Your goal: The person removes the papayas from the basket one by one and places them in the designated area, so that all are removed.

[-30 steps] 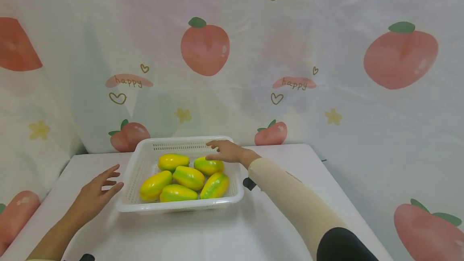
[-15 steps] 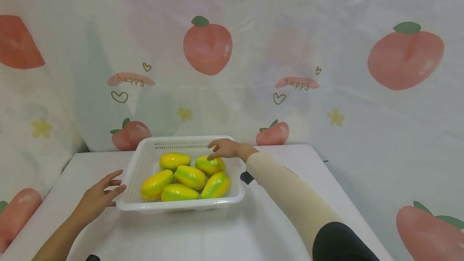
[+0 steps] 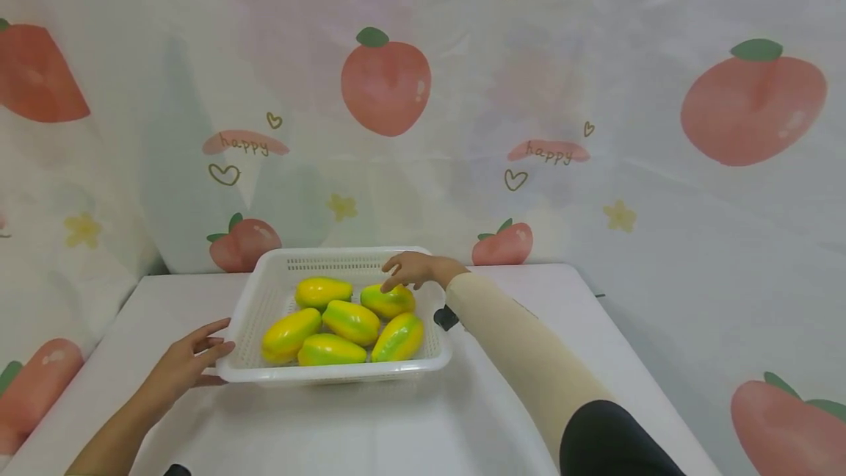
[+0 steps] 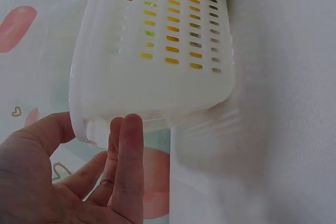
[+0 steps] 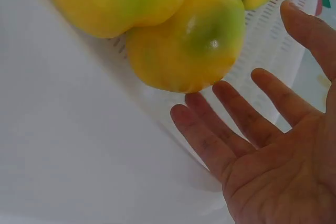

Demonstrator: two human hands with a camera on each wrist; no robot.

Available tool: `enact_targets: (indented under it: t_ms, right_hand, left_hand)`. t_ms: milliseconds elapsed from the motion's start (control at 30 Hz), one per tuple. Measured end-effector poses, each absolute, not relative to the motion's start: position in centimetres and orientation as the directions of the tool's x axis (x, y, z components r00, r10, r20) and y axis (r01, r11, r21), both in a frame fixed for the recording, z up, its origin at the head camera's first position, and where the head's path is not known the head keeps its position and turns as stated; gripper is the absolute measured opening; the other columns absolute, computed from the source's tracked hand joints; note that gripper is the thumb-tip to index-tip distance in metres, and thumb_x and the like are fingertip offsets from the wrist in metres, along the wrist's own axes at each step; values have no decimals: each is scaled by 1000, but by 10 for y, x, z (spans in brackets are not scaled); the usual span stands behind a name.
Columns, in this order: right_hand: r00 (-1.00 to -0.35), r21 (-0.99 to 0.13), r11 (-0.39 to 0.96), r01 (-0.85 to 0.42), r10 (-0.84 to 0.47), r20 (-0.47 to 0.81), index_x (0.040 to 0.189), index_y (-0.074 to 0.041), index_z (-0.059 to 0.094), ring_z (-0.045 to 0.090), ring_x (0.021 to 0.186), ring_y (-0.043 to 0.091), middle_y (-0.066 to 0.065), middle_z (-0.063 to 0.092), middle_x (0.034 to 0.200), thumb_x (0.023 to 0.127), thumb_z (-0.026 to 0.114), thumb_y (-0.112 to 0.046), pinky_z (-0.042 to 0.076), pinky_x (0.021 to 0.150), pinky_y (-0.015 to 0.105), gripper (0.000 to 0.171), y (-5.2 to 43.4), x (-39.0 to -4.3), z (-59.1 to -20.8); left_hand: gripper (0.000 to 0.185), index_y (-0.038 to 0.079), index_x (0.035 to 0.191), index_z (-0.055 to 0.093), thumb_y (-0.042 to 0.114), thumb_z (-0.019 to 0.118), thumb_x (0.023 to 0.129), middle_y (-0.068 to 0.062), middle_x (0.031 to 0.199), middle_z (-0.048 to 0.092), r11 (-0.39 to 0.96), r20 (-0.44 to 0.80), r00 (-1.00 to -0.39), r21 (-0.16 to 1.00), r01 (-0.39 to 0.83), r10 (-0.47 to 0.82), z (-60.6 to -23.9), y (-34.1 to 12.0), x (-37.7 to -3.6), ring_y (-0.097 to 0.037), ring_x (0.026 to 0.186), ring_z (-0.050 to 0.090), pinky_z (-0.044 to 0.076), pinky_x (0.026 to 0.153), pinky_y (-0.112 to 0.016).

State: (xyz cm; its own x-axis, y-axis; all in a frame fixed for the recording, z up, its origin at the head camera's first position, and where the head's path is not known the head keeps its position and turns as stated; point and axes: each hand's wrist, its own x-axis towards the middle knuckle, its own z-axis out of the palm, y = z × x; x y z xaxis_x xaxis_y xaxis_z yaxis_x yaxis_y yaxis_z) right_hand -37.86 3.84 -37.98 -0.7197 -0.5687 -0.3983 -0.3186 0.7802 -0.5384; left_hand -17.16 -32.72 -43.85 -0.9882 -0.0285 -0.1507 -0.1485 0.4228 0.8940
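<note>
In the head view, a white plastic basket (image 3: 333, 373) with slotted walls holds several yellow-green papayas (image 3: 350, 322). My left hand (image 3: 185, 362) is at the basket's left side, its thumb and fingertips at the rim. The left wrist view shows the thumb by the rim corner and the fingers extended beside the outer wall; firm contact cannot be told. Over the back right papaya (image 3: 390, 303) hovers my right hand (image 3: 423, 270), fingers spread and slightly bent. From the right wrist, its fingertips (image 5: 184, 114) are close to a papaya (image 5: 186, 40); whether they touch is unclear.
The basket stands on a white table (image 3: 317, 432), near its back edge. Behind and beside the table hangs a pale cloth (image 3: 436, 189) printed with peaches, hearts and flowers. A small black object (image 3: 446, 318) shows near my right wrist.
My left hand has moved rightward to the basket's left rim. The right hand stays over the back right papaya, its fingers shifting slightly. The head view has drifted a little; basket and papayas keep their arrangement.
</note>
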Motion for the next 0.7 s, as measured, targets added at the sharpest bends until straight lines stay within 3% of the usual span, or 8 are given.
enact_targets:
  t_ms: [367, 567, 633, 700]
  right_hand:
    - [-724, -520, 812, -265, -524, -449, 146, -14, 46, 59, 118, 34, 12, 46, 148, 90, 70, -39, 55, 95, 44, 66, 34, -379, -381]
    - [-718, -516, 821, -245, -511, -472, 146, -14, 46, 58, 118, 35, 13, 43, 150, 89, 71, -38, 55, 97, 45, 67, 32, -381, -382]
    - [-715, -521, 822, -232, -507, -482, 146, -15, 47, 58, 119, 35, 13, 44, 150, 88, 72, -37, 55, 97, 45, 67, 31, -382, -382]
    - [-708, -526, 822, -218, -504, -494, 146, -14, 46, 57, 121, 36, 12, 43, 150, 89, 72, -36, 54, 98, 46, 67, 30, -382, -381]
  left_hand:
    - [73, 2, 155, 20, 33, 56, 100, -18, 130, 55, 258, -256, -967, 934, -248, -2, -444, -330, -171, -20, 97, 63, 61, 82, -36]
    - [72, 1, 155, 16, 28, 55, 101, 3, 115, 62, 142, -262, -964, 957, -252, 53, -447, -336, -175, -15, 97, 64, 60, 83, -32]
    - [68, 4, 155, 20, 25, 55, 101, 9, 109, 62, 89, -260, -963, 963, -254, 69, -449, -338, -176, -13, 96, 65, 60, 83, -31]
    - [56, 14, 151, 33, 22, 56, 100, 11, 107, 62, 31, -259, -963, 966, -257, 78, -449, -339, -176, -12, 95, 66, 60, 83, -30]
